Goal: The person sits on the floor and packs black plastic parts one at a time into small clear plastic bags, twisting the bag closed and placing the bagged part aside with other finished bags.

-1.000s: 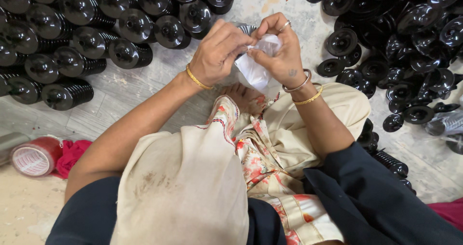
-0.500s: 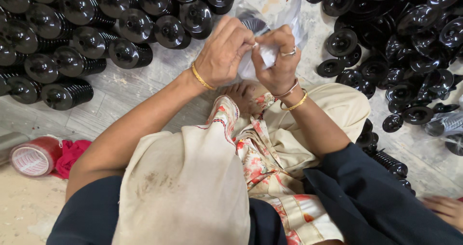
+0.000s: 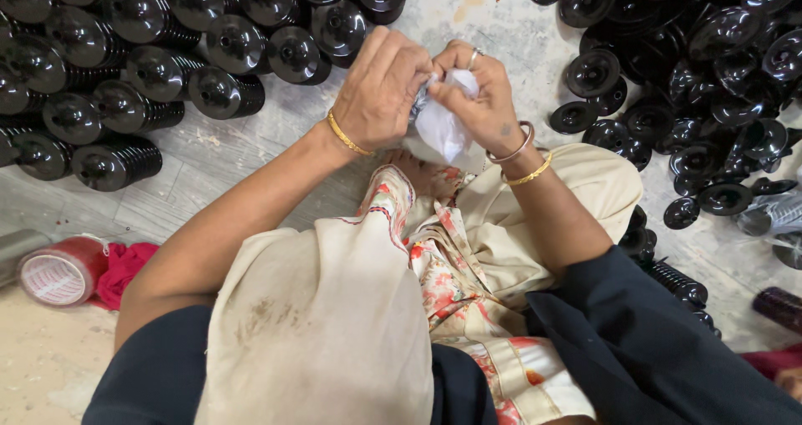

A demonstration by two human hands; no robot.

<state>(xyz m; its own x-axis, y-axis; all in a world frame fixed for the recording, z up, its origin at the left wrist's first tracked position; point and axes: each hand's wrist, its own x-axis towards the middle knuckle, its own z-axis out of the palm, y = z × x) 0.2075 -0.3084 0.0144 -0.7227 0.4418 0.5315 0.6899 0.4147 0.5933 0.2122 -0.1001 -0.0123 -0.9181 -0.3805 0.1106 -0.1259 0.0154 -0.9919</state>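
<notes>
My left hand (image 3: 380, 86) and my right hand (image 3: 476, 99) meet in front of me, above my lap. Both pinch a small crumpled white plastic bag (image 3: 443, 124) that hangs down between them. What is inside the bag is hidden. Gold bangles sit on both wrists, and a ring is on my right hand. My bare foot (image 3: 426, 174) shows just below the bag, on beige and floral cloth.
Rows of stacked shiny black round caps (image 3: 125, 91) lie on the grey floor at the left. A loose heap of black caps (image 3: 693, 82) fills the right. A red tape roll (image 3: 58, 270) and pink cloth (image 3: 125, 270) lie at the lower left.
Both hands have closed tighter together on the white bag, and the bag is more bunched up than a second ago.
</notes>
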